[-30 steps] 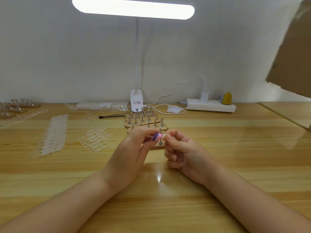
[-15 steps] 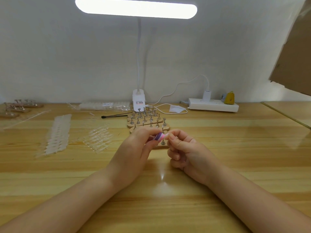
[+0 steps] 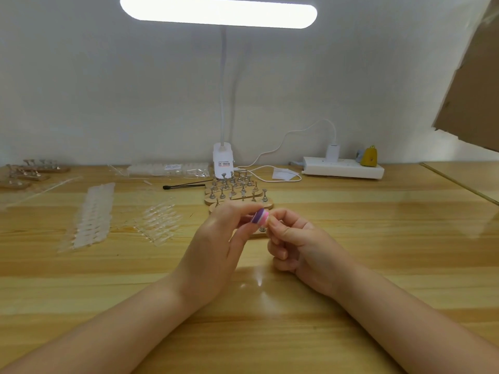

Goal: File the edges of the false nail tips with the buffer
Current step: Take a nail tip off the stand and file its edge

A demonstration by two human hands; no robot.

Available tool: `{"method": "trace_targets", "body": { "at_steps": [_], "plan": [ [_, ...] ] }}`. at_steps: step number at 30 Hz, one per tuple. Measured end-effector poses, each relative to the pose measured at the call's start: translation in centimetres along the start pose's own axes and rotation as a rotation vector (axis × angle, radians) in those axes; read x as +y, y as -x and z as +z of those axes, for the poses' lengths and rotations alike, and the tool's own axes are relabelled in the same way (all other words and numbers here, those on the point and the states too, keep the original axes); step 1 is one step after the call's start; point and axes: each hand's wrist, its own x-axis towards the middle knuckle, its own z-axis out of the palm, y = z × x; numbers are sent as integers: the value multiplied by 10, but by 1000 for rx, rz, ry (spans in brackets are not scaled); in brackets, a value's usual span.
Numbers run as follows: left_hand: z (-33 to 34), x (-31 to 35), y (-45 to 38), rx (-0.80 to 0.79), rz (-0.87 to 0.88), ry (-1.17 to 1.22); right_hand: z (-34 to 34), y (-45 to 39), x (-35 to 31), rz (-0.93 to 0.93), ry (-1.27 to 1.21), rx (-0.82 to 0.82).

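Above the counter, L hand pinches the buffer touching R hand, fingers curled (nail tip presumably pinched, too small to tell).

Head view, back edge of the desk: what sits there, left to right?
Wooden nail stands → clear packet of nail tips → white lamp base → white power strip, with a white charger plugged in and then a small yellow thing at its right end.

Nail-craft workbench: lamp, nail-tip stands, wooden desk
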Motion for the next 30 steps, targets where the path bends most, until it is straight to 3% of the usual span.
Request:
{"method": "trace_targets", "body": {
  "at_steps": [3,6,10,12,15,20,24,30],
  "plan": [
    [-1,1,0,-44,-103,-11,0,0,0,5,-38,10],
    [-1,4,-1,65,-22,8,1,0,1,-9,0,-4],
    [1,2,0,-68,-128,-12,0,0,1,-11,-21,12],
    [0,1,1,-48,-162,-22,0,-1,2,-12,-30,13],
    [0,5,-1,69,-28,-15,1,-1,2,-15,1,16],
    [0,2,2,-16,-67,-152,0,-2,1,24,-49,88],
    [1,5,0,22,170,-199,3,-2,1,18,-22,87],
    [-2,4,0,5,160,-326,0,-3,-1,55,-82,125]
  ]
}}
